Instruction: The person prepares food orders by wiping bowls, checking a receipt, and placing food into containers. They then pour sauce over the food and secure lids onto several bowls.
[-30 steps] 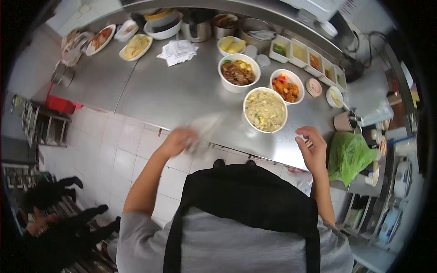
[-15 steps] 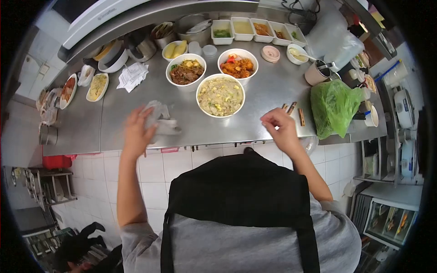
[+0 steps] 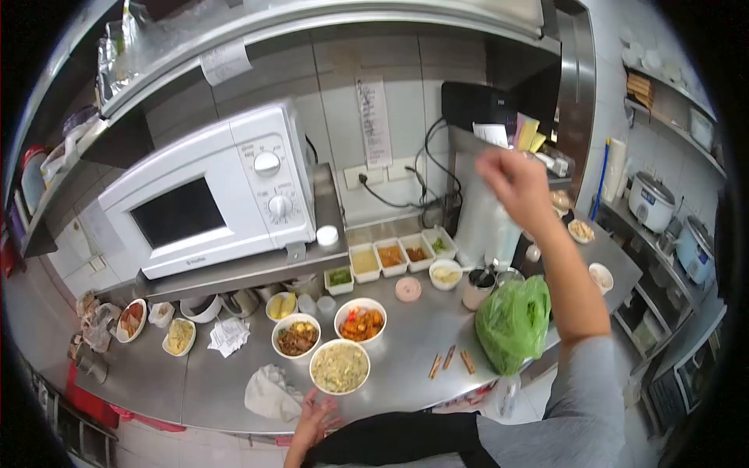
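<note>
My left hand (image 3: 315, 416) is low at the counter's front edge with its fingers spread and nothing in them. Right by its fingertips stands a white bowl of fried rice (image 3: 340, 366). A crumpled pale cloth (image 3: 273, 392) lies just left of that hand. Behind the rice are a bowl of meat in brown sauce (image 3: 296, 336) and a bowl of orange-red chunks (image 3: 360, 320). My right hand (image 3: 511, 181) is raised high at the right, bent at the wrist, in front of a black device (image 3: 477, 108) with a paper slip (image 3: 489, 134). Motion smears its fingers, and I cannot tell what they hold.
A white microwave (image 3: 211, 195) sits on a shelf above the counter. Small containers of ingredients (image 3: 390, 256) line the back. At the right stand a green plastic bag (image 3: 512, 324) and several wrapped sticks (image 3: 449, 357). Printed slips (image 3: 228, 335) lie at left.
My view has tilted up towards the wall. My right hand has risen from the counter to the black device. My left hand has left the cloth and now is by the rice bowl.
</note>
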A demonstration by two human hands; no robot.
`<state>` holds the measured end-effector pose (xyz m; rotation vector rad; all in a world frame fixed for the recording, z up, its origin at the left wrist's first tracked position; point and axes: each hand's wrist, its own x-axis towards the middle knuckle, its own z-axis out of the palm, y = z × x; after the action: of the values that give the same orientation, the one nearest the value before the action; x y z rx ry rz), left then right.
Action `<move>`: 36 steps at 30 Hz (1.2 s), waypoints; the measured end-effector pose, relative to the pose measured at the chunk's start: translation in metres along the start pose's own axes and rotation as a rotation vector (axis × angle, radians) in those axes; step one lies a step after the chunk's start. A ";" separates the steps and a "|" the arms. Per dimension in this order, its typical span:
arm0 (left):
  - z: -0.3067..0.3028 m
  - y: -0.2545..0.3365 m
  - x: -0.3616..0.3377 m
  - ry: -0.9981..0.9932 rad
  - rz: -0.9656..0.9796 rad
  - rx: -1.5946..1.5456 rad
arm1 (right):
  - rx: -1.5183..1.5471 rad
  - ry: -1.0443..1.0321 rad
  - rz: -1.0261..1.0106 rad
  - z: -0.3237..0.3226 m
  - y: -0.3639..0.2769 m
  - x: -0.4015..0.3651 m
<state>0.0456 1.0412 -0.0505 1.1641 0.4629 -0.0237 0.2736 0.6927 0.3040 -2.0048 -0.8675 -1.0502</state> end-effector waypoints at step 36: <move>0.222 0.023 0.046 -0.230 0.338 0.467 | 0.718 -0.387 0.457 0.038 0.065 -0.264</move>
<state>0.1679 0.8634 0.0228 1.6652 0.0483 0.0282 0.2234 0.6274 0.0426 -1.6617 -0.7728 -0.0565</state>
